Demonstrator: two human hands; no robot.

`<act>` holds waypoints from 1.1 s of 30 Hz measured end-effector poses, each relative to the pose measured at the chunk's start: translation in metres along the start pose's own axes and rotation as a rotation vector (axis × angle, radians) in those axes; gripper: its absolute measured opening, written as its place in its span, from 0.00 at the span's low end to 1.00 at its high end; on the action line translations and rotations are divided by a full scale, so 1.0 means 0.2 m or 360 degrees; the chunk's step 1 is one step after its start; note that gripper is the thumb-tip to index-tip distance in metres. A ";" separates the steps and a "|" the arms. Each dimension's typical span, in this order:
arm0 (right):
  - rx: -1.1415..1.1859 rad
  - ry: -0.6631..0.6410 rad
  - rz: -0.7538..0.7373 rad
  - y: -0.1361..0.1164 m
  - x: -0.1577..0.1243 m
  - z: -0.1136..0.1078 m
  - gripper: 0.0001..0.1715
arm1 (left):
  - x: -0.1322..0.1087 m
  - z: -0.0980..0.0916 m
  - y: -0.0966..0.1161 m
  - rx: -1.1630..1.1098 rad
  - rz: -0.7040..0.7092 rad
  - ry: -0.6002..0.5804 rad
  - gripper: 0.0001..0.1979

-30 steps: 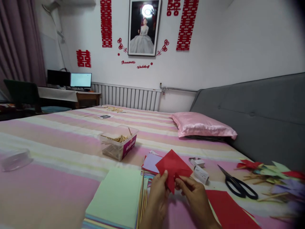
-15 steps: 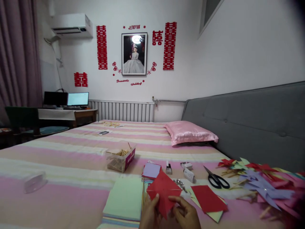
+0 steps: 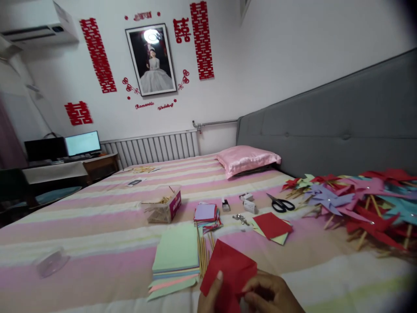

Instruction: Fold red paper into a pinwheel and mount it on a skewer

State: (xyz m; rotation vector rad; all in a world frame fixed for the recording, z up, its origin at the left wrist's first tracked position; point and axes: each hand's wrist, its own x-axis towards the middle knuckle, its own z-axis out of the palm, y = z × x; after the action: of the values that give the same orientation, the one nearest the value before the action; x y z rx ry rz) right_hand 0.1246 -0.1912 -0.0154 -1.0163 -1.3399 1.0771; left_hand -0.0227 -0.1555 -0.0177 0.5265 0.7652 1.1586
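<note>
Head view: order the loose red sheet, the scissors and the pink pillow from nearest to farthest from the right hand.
1. loose red sheet, just ahead of the right hand.
2. scissors, beyond it.
3. pink pillow, far back.

A stack of pastel paper [image 3: 176, 254] lies at lower centre, with wooden sticks [image 3: 203, 254] just beside its right edge. Above it stands a clear box of sticks [image 3: 162, 208]. Black scissors [image 3: 280, 203] lie right of centre, near a heap of paper pinwheels [image 3: 361, 200] at the right edge. A pink pillow [image 3: 247, 158] lies beside the grey headboard [image 3: 325, 126].
</note>
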 end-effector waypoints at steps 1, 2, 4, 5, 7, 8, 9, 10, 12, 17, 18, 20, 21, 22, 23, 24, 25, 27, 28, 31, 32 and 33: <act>-0.0040 -0.0027 -0.0028 -0.02 -0.01 -0.01 0.11 | -0.02 0.00 0.01 -0.0020 -0.0035 -0.0030 0.17; -0.0082 -0.0038 -0.0052 -0.03 -0.02 -0.01 0.12 | -0.03 0.00 0.02 -0.0038 -0.0068 -0.0058 0.17; -0.0127 0.0007 -0.0073 -0.04 -0.03 -0.01 0.14 | -0.05 0.00 0.04 -0.0046 -0.0099 -0.0085 0.17; -0.0132 0.0032 -0.0063 -0.04 -0.04 -0.01 0.15 | -0.06 0.00 0.05 -0.0024 -0.0098 -0.0087 0.16; -0.0117 0.0052 -0.0014 -0.03 -0.04 0.00 0.17 | -0.08 0.01 0.06 0.0054 -0.0066 -0.0087 0.13; -0.0101 0.0048 0.0016 -0.02 -0.04 0.01 0.17 | -0.09 0.01 0.06 0.0094 -0.0049 -0.0085 0.12; -0.0082 0.0042 0.0046 -0.02 -0.04 0.01 0.18 | -0.09 0.01 0.06 0.0124 -0.0035 -0.0084 0.11; -0.0059 0.0040 0.0074 -0.02 -0.04 0.02 0.18 | -0.10 0.01 0.05 0.0140 -0.0031 -0.0088 0.11; -0.0002 0.0054 0.0105 -0.02 -0.04 0.02 0.18 | -0.10 0.01 0.04 0.0146 -0.0042 -0.0112 0.11; 0.0096 0.0126 0.0138 -0.04 -0.04 0.05 0.18 | -0.10 0.00 0.01 0.0122 -0.0090 -0.0161 0.12; 0.0087 0.0143 0.0154 -0.04 -0.04 0.05 0.18 | -0.10 0.00 0.01 0.0109 -0.0108 -0.0157 0.13; 0.0058 0.0163 0.0189 -0.04 -0.04 0.06 0.17 | -0.09 -0.01 0.00 0.0093 -0.0121 -0.0147 0.14; 0.0052 0.0174 0.0209 -0.04 -0.03 0.06 0.17 | -0.09 -0.01 0.00 0.0088 -0.0117 -0.0142 0.14; 0.0055 0.0193 0.0221 -0.04 -0.03 0.07 0.17 | -0.08 -0.01 -0.01 0.0080 -0.0109 -0.0135 0.14; 0.0065 0.0220 0.0228 -0.04 -0.02 0.08 0.18 | -0.08 -0.01 -0.01 0.0072 -0.0105 -0.0124 0.14; 0.0078 0.0256 0.0232 -0.03 -0.02 0.08 0.18 | -0.08 -0.01 0.00 0.0065 -0.0108 -0.0110 0.14; 0.0091 0.0297 0.0235 -0.02 -0.02 0.09 0.19 | -0.09 -0.01 0.00 0.0055 -0.0115 -0.0098 0.14; 0.0102 0.0354 0.0229 0.00 -0.02 0.10 0.20 | -0.09 0.00 0.01 0.0043 -0.0123 -0.0085 0.14; 0.0098 0.0363 0.0225 0.00 -0.02 0.10 0.20 | -0.10 0.00 0.01 0.0041 -0.0124 -0.0091 0.14; 0.0074 0.0377 0.0205 0.02 -0.02 0.10 0.19 | -0.11 0.01 0.03 0.0065 -0.0139 -0.0123 0.13; 0.0066 0.0382 0.0201 0.02 -0.02 0.10 0.19 | -0.12 0.02 0.03 0.0081 -0.0147 -0.0139 0.14; 0.0063 0.0384 0.0198 0.02 -0.02 0.10 0.19 | -0.12 0.02 0.04 0.0097 -0.0157 -0.0157 0.15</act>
State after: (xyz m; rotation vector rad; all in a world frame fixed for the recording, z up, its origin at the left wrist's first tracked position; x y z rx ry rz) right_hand 0.1044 -0.1948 -0.0205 -1.1729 -1.0688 1.0320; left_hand -0.0298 -0.1759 -0.0027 0.5862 0.7354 1.0130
